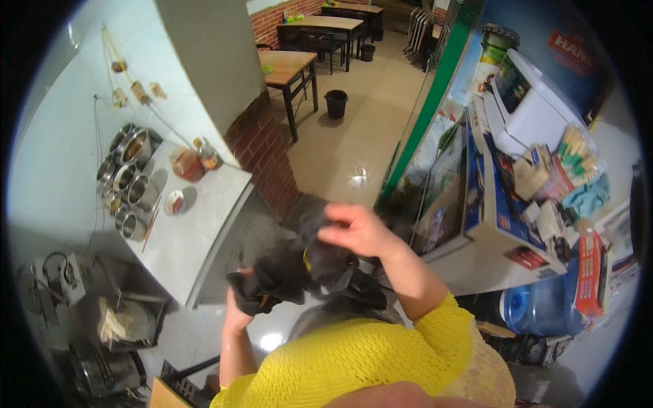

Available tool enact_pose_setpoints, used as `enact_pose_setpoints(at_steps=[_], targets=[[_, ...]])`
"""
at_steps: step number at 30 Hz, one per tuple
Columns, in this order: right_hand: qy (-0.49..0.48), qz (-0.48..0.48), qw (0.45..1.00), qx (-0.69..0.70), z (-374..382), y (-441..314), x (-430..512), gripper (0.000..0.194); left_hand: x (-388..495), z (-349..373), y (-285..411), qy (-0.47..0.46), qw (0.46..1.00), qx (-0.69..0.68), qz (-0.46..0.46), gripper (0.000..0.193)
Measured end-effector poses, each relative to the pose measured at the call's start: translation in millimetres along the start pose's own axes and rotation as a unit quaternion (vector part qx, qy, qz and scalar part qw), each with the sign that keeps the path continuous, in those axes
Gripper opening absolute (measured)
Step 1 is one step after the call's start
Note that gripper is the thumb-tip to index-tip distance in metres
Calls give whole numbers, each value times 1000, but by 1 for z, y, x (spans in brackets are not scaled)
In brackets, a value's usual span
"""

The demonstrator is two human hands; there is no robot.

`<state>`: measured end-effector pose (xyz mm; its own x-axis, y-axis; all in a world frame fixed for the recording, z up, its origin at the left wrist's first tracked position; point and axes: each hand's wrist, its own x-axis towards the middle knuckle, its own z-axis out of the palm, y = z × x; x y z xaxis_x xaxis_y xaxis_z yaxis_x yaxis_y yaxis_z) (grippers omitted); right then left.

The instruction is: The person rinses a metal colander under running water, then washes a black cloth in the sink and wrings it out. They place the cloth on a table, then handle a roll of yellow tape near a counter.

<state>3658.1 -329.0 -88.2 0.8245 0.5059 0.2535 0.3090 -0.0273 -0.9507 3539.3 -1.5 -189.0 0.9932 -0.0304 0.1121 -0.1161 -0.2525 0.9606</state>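
A black cat with pointed ears lies across the front of my lap, its head toward the left and a yellow band near its neck. My left hand cups the side of its head; fingertips show behind one ear and the rest of the fingers are hidden. Over the dark fur of its back is my right hand, thumb and fingers apart and slightly blurred. Whether the right palm touches the fur cannot be told. Dark cloth below the cat blends with its body.
On the left, a white counter bears several metal pots, a small bowl, a jar and chopsticks. A glass-sided cabinet stands right, above a blue water bottle. Beyond are wooden tables and a black bin.
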Motion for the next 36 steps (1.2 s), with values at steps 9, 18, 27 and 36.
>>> enact_pose_setpoints(at_steps=[9, 18, 27, 36], targets=[[359, -188, 892, -202, -185, 95, 188, 12, 235, 52, 15, -48, 991, 7, 128, 37], [326, -203, 897, -219, -365, 122, 357, 9, 350, 57, -60, 207, 958, -128, -153, 71], [560, -136, 792, -200, -484, 144, 491, 27, 648, 92, -66, -175, 965, -192, -33, 88], [539, -272, 733, -314, -632, 110, 594, 36, 906, 212, -102, -519, 841, -136, -73, 113]])
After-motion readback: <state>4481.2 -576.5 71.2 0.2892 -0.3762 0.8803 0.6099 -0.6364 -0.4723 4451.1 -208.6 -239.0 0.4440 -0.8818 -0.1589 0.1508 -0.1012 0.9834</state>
